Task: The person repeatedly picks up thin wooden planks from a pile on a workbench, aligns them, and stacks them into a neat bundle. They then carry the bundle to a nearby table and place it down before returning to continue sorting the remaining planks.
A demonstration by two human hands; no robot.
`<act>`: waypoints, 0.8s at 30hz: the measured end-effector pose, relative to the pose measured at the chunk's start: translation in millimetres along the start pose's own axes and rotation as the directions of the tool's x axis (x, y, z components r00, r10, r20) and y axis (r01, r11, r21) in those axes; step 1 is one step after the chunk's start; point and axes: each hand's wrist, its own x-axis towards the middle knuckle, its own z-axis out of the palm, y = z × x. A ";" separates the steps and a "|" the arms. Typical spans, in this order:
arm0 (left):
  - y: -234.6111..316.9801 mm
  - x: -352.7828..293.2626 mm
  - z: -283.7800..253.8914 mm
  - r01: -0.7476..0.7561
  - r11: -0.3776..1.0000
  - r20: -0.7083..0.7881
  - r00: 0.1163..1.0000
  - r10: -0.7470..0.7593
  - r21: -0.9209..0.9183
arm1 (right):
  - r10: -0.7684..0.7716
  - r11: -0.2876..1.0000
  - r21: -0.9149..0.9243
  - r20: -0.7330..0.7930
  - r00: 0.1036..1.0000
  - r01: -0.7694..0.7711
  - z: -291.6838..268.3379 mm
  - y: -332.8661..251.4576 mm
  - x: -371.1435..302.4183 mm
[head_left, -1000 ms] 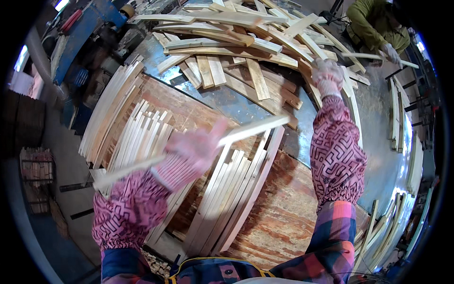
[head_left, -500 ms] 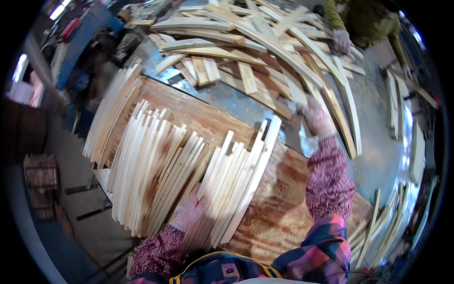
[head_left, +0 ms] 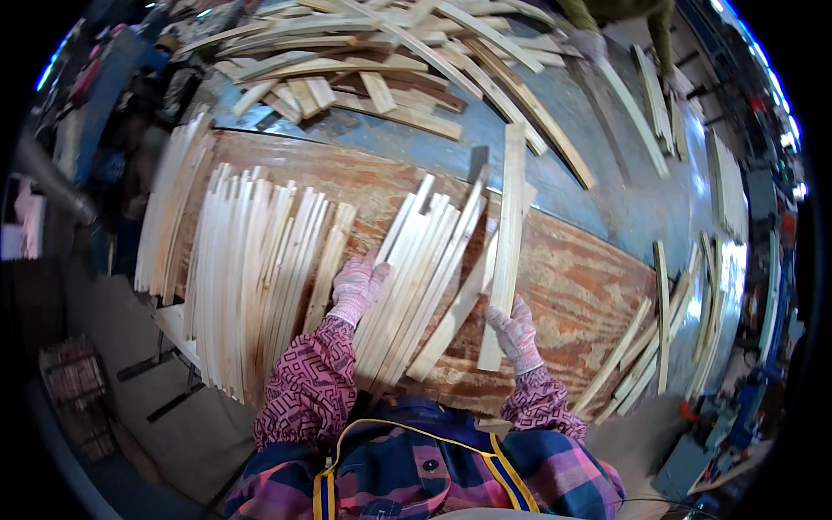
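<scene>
A long pale wooden strip stands out over the right side of the board, with my right hand closed around its lower part. Beside and partly under it another strip lies slanted, apart from the row. My left hand, in a pink and white knit glove like the right, rests against the left edge of a bunch of wooden strips. Its fingers are stretched out along that edge. Left of it, more strips lie side by side in a wide row.
A reddish-brown plywood board lies under the strips. Beyond it a jumbled pile of wooden strips covers part of a blue-grey metal table. A co-worker's gloved hand is at the far right. Loose strips lie at the right edge.
My right hand came back from the pile toward me, bringing a wooden strip over the board. My left hand stayed by the bunch. One strip at the bunch's right now lies slanted apart.
</scene>
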 end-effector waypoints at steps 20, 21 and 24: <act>-102.7 203.8 -193.4 0.273 0.410 0.094 0.909 -0.406 -0.870 | 0.359 0.898 -0.421 0.531 0.768 -0.129 370.7 -106.8 225.6; -107.0 217.1 -207.2 0.331 0.446 0.154 0.909 -0.388 -0.832 | 0.348 0.924 -0.340 0.547 0.762 -0.178 374.4 -101.0 236.8; -59.6 219.5 -205.9 0.409 0.321 0.239 0.857 -0.457 -0.854 | 0.303 0.947 -0.261 0.541 0.784 -0.186 349.5 -80.1 268.8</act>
